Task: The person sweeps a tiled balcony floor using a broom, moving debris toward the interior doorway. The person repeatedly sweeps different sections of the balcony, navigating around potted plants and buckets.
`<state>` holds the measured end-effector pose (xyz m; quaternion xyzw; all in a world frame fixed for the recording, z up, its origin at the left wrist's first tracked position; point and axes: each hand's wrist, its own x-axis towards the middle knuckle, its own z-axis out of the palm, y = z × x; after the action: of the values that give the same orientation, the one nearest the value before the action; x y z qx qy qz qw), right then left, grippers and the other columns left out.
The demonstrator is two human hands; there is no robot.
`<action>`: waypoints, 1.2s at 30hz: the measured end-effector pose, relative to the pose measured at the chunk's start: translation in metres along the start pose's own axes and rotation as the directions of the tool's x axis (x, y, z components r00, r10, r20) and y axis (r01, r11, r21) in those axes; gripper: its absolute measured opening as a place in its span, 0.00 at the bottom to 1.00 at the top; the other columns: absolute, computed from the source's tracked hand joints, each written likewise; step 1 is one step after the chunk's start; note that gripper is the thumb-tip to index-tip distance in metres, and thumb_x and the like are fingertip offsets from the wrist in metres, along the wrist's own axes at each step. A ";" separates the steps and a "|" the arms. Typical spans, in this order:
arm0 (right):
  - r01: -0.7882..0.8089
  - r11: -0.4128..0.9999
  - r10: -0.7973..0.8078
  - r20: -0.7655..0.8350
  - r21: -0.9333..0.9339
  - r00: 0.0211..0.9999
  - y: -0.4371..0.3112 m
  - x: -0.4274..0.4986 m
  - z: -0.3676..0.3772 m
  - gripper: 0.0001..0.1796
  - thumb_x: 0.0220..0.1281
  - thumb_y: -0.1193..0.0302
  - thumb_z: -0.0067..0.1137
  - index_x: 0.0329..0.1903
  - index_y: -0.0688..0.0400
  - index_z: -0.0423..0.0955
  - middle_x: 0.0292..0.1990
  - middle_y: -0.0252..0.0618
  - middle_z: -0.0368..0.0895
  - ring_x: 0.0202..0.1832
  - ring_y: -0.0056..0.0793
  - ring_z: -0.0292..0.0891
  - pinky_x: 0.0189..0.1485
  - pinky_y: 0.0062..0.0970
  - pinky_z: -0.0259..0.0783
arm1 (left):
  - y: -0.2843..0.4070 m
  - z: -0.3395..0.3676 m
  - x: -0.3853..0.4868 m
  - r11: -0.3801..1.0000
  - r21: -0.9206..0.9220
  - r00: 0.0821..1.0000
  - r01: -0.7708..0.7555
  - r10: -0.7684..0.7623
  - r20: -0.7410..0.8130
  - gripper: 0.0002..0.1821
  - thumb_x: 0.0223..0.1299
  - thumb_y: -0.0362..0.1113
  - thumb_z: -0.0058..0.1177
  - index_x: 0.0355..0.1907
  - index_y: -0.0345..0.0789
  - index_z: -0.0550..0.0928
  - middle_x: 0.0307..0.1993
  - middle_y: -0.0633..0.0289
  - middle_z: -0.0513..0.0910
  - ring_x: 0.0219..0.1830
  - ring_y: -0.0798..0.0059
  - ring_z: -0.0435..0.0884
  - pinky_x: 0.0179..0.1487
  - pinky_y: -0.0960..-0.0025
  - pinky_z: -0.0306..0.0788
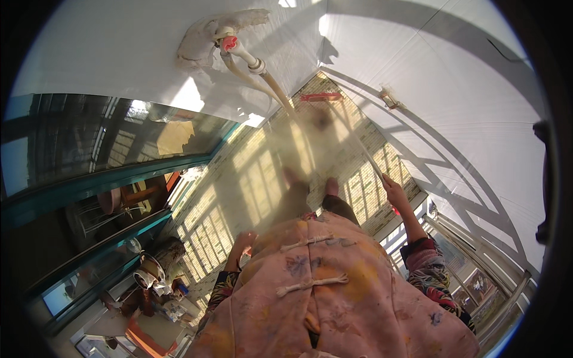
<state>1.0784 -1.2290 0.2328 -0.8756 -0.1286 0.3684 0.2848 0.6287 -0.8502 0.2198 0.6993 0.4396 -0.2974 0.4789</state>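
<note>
My right hand point(393, 190) is closed around the pole of a broom or brush, near the pole's upper end. The pole slants away over the tiled floor point(255, 183) to a red head point(321, 97), which lies on the floor close to the far corner. Low on the left, beside my pink coat point(309, 286), is my left hand point(245, 242), with its fingers partly curled; nothing is plainly in it. A hazy blur over the middle of the view partly veils my feet and the floor.
A pipe with a red valve handle point(229, 43) and a hose comes out of the white wall at the top. A glass door with a green frame point(188, 163) stands left. Several containers and household things crowd the lower left. A railing point(474, 250) runs at the right.
</note>
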 end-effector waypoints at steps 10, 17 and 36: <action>-0.672 0.602 0.567 0.362 0.431 0.740 -0.001 -0.083 0.021 0.24 0.68 0.58 0.38 0.67 0.37 0.56 0.15 0.34 0.63 0.12 0.23 0.58 0.14 0.28 0.61 | 0.048 0.013 -0.028 0.994 -0.043 0.994 0.098 -0.095 0.056 0.16 0.55 0.43 0.52 0.38 0.32 0.80 0.23 0.55 0.79 0.21 0.63 0.79 0.17 0.64 0.72; -0.442 0.813 0.404 0.179 0.379 0.897 0.024 -0.098 -0.023 0.22 0.68 0.59 0.39 0.65 0.37 0.61 0.14 0.31 0.61 0.11 0.19 0.58 0.12 0.23 0.58 | 0.031 0.014 0.043 0.790 0.515 0.940 -0.332 0.236 0.245 0.17 0.54 0.46 0.50 0.37 0.35 0.81 0.33 0.52 0.82 0.35 0.60 0.81 0.35 0.62 0.74; -0.190 0.889 0.238 0.066 -0.416 0.969 0.088 -0.185 -0.025 0.24 0.65 0.62 0.44 0.64 0.43 0.59 0.32 0.51 0.79 0.33 0.50 0.77 0.36 0.42 0.71 | 0.068 0.013 0.057 0.543 0.737 0.915 -0.402 0.197 0.354 0.16 0.61 0.43 0.48 0.39 0.32 0.81 0.28 0.54 0.82 0.29 0.67 0.80 0.32 0.66 0.72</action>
<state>0.9689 -1.3904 0.3007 -0.9016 -0.1213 0.4126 0.0463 0.7148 -0.8539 0.1956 0.8638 0.0751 -0.4532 0.2069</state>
